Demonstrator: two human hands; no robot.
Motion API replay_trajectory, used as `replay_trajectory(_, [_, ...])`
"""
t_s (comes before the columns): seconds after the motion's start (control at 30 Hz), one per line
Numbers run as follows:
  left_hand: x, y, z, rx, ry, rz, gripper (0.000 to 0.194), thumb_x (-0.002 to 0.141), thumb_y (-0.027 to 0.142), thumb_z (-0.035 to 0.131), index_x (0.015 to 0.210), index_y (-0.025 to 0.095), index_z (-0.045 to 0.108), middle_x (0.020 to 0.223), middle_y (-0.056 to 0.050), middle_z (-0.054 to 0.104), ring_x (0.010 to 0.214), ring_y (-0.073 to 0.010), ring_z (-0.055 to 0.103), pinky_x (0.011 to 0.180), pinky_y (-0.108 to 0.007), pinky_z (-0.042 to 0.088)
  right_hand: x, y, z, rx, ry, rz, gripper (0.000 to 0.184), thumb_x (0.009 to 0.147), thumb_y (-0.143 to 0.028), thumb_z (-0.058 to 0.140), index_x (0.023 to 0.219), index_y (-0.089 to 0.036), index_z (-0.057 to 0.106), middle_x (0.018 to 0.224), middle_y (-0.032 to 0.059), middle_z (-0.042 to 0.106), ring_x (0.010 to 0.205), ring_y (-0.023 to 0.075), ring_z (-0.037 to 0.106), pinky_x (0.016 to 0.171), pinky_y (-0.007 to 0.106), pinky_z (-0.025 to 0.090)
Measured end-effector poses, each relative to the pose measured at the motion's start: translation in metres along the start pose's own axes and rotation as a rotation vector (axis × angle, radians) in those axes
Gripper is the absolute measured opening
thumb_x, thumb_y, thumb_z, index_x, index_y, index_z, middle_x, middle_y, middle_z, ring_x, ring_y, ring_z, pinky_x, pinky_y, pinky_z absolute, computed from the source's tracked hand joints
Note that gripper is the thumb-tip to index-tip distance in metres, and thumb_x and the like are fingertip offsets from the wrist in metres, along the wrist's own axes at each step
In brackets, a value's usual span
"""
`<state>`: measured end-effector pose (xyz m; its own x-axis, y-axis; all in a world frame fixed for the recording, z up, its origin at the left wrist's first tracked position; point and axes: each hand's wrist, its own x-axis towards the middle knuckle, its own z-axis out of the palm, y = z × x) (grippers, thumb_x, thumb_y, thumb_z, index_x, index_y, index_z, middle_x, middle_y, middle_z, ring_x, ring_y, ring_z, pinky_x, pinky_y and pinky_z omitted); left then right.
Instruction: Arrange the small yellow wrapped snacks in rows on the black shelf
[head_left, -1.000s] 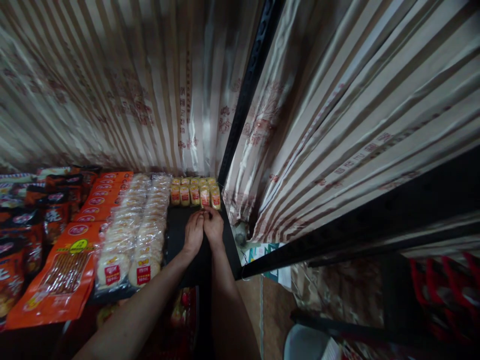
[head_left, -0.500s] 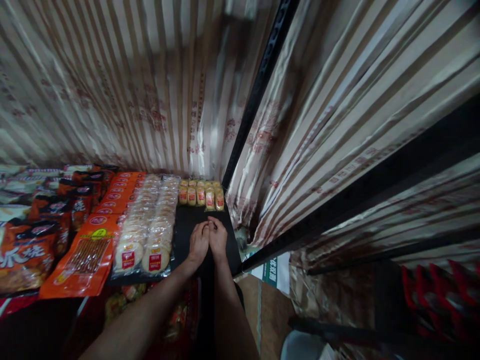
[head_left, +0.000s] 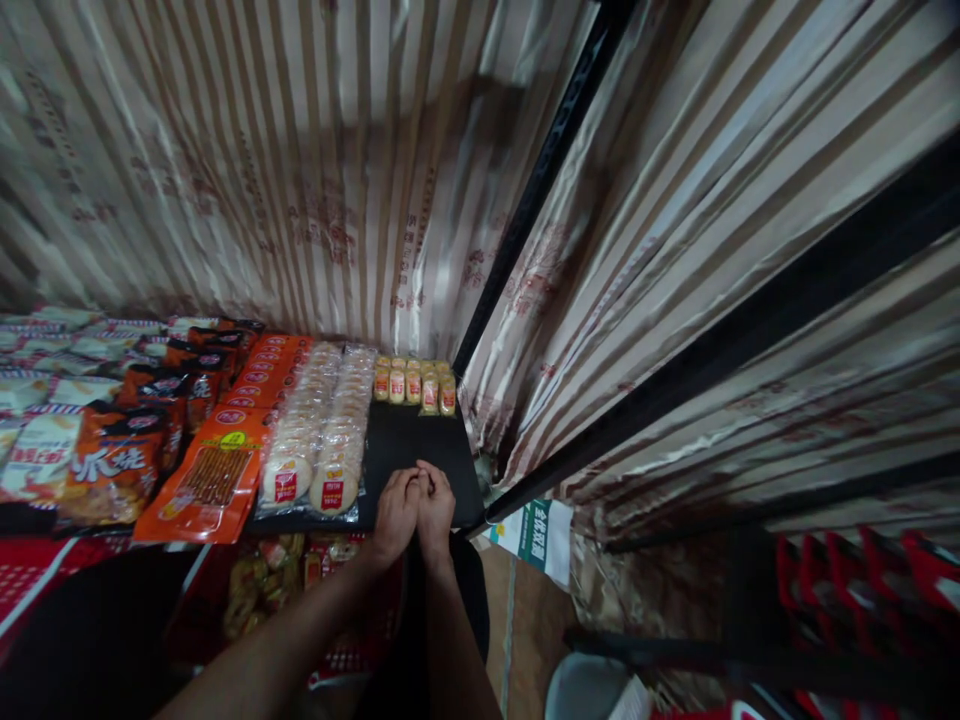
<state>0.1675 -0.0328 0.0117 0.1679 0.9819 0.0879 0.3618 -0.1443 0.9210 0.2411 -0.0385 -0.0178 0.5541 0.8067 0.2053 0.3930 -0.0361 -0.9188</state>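
My left hand [head_left: 397,512] and my right hand [head_left: 435,508] are drawn together at the front of a black shelf [head_left: 420,437], backs up. Their fingers are curled in and touch each other; no item shows between them, and the palms are hidden. Beyond them, a small group of yellow-wrapped snacks with red labels [head_left: 413,385] stands at the shelf's back corner. To the left lie two rows of round white crackers in clear wrap [head_left: 334,485]. Beside those is an orange packet of brown sticks [head_left: 214,470].
Orange and black snack bags [head_left: 112,465] and white bags [head_left: 45,440] fill the shelf's left. A red basket [head_left: 360,655] with packets sits below. Black metal posts [head_left: 525,210] and a striped curtain [head_left: 337,150] border the shelf. Red packets [head_left: 847,590] stand at lower right.
The view has shifted, so the shelf goods appear farther right and more of the basket below shows. My hands have come back slightly toward me, still together.
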Motion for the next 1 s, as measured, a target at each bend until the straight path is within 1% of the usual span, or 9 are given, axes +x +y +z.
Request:
replay_trajectory(0.2, [-0.025,-0.008,-0.011,-0.011,0.020,0.053,0.029,0.084,0.020,0.035,0.097,0.017,0.061,0.099,-0.008,0.063,0.095,-0.0158,0.058,0.091,-0.031,0.045,-0.028,-0.014,-0.006,-0.057,-0.024,-0.051,0.032,0.085,-0.030,0.039,0.094,-0.015,0.066,0.096,0.0106,0.066,0.089,0.0174,0.061,0.083,0.029,0.048])
replay_trajectory(0.33, [-0.039,-0.018,-0.018,-0.037,0.021,0.108,0.030,0.086,0.020,0.033,0.098,0.016,0.060,0.099,-0.009,0.062,0.096,-0.0158,0.058,0.090,-0.030,0.045,-0.044,-0.020,-0.006,-0.072,-0.033,-0.067,0.033,0.086,-0.031,0.038,0.095,-0.015,0.065,0.096,0.0108,0.065,0.091,0.0175,0.060,0.084,0.029,0.047])
replay_trajectory(0.43, [-0.049,-0.023,-0.025,-0.055,0.022,0.173,0.029,0.087,0.021,0.033,0.098,0.015,0.059,0.097,-0.010,0.061,0.094,-0.0159,0.057,0.088,-0.030,0.045,-0.057,-0.020,-0.003,-0.056,-0.010,-0.077,0.033,0.086,-0.033,0.038,0.093,-0.015,0.064,0.093,0.0110,0.064,0.089,0.0179,0.061,0.082,0.029,0.047])
replay_trajectory(0.5, [-0.056,-0.023,-0.031,-0.056,0.001,0.190,0.028,0.087,0.022,0.033,0.097,0.015,0.058,0.095,-0.009,0.060,0.093,-0.0160,0.056,0.087,-0.030,0.045,-0.067,-0.019,0.000,-0.031,0.016,-0.083,0.033,0.086,-0.034,0.038,0.091,-0.015,0.064,0.091,0.0113,0.064,0.088,0.0180,0.061,0.080,0.028,0.048])
replay_trajectory(0.63, [-0.072,-0.022,-0.044,-0.032,-0.048,0.118,0.028,0.087,0.024,0.032,0.091,0.017,0.058,0.090,-0.008,0.059,0.088,-0.0163,0.055,0.083,-0.031,0.045,-0.090,-0.015,0.006,-0.023,0.038,-0.041,0.032,0.086,-0.035,0.038,0.089,-0.015,0.063,0.089,0.0111,0.064,0.086,0.0181,0.061,0.080,0.028,0.048])
replay_trajectory(0.73, [-0.084,-0.029,-0.052,0.019,-0.084,0.088,0.029,0.087,0.025,0.031,0.087,0.017,0.058,0.088,-0.007,0.059,0.086,-0.0168,0.055,0.083,-0.032,0.045,-0.106,-0.011,0.011,-0.062,0.006,0.029,0.033,0.086,-0.035,0.037,0.089,-0.016,0.063,0.091,0.0111,0.064,0.089,0.0185,0.060,0.083,0.029,0.047])
replay_trajectory(0.83, [-0.092,-0.048,-0.055,0.086,-0.112,0.058,0.030,0.087,0.024,0.029,0.090,0.017,0.059,0.090,-0.008,0.060,0.088,-0.0174,0.054,0.086,-0.033,0.044,-0.118,0.000,0.019,-0.098,-0.070,0.092,0.032,0.085,-0.034,0.036,0.090,-0.017,0.063,0.093,0.0103,0.066,0.090,0.0188,0.060,0.085,0.031,0.046])
replay_trajectory(0.93, [-0.096,-0.071,-0.055,0.147,-0.128,-0.080,0.030,0.086,0.022,0.030,0.089,0.017,0.059,0.091,-0.008,0.062,0.088,-0.0173,0.056,0.086,-0.033,0.044,-0.126,0.014,0.030,-0.112,-0.177,0.135,0.027,0.080,-0.027,0.040,0.091,-0.018,0.063,0.097,0.0093,0.067,0.093,0.0189,0.060,0.088,0.032,0.045])
replay_trajectory(1.0, [-0.096,-0.084,-0.055,0.169,-0.132,-0.136,0.029,0.084,0.019,0.032,0.091,0.017,0.060,0.093,-0.008,0.063,0.089,-0.0174,0.057,0.086,-0.032,0.044,-0.128,0.021,0.039,-0.116,-0.250,0.172,0.025,0.077,-0.020,0.042,0.088,-0.019,0.064,0.095,0.0071,0.068,0.091,0.0179,0.062,0.087,0.030,0.046])
